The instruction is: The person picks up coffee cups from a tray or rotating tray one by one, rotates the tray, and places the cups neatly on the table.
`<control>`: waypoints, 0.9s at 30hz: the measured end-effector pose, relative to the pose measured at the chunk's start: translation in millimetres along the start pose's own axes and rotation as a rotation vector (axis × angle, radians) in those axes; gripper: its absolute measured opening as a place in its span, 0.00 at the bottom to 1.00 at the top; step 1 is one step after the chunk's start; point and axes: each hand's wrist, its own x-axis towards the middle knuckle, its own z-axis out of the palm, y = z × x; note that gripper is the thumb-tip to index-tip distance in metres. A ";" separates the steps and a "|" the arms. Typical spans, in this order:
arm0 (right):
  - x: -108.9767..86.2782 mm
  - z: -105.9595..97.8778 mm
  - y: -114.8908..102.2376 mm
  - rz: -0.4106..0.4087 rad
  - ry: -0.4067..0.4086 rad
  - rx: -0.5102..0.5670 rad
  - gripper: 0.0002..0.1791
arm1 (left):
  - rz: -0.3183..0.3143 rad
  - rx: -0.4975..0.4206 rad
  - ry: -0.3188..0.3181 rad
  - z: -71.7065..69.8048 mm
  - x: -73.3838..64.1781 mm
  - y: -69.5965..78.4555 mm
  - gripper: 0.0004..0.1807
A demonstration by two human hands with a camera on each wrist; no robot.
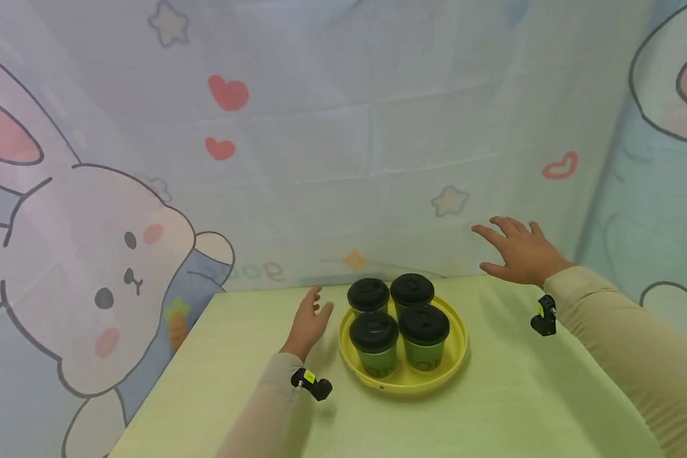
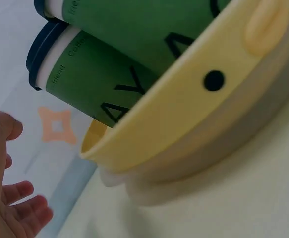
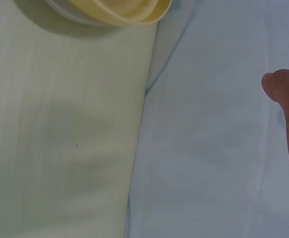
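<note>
Several green paper coffee cups with black lids, one of them a front cup, stand upright together on a round yellow tray. To the tray's left is my left hand, its fingers extended and holding nothing. The left wrist view shows the tray wall with a black dot, and a cup with dark lettering above it. My right hand hovers right of the tray, fingers spread, touching nothing. In the right wrist view only its thumb and a fingertip show, apart from the tray.
The tray rests on a pale yellow-green table. Behind it hangs a cloth backdrop with hearts, stars and a rabbit, close to the table's back edge. Each wrist wears a small black camera, such as the right one.
</note>
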 end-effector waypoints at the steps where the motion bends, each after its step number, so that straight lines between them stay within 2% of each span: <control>1: 0.9 1.4 -0.5 -0.001 0.003 0.000 0.42 | -0.005 -0.016 0.006 3.4 -1.7 -2.3 0.35; 7: 4.5 6.4 -5.5 -0.022 0.016 0.003 0.42 | -0.027 -0.134 0.018 21.8 -9.2 -14.9 0.34; 15: 12.5 17.2 -14.7 -0.015 0.000 0.090 0.42 | -0.028 -0.260 0.011 40.7 -18.1 -23.3 0.25; 18: 16.1 19.2 -18.2 -0.015 -0.016 0.155 0.43 | -0.043 -0.283 0.006 47.4 -17.3 -32.8 0.24; 23: 21.3 16.3 -27.2 -0.006 -0.068 0.302 0.41 | -0.055 -0.292 -0.004 51.2 -18.3 -32.8 0.23; 27: 28.9 17.2 -35.3 -0.014 -0.073 0.353 0.37 | -0.050 -0.274 -0.016 51.9 -18.7 -32.5 0.23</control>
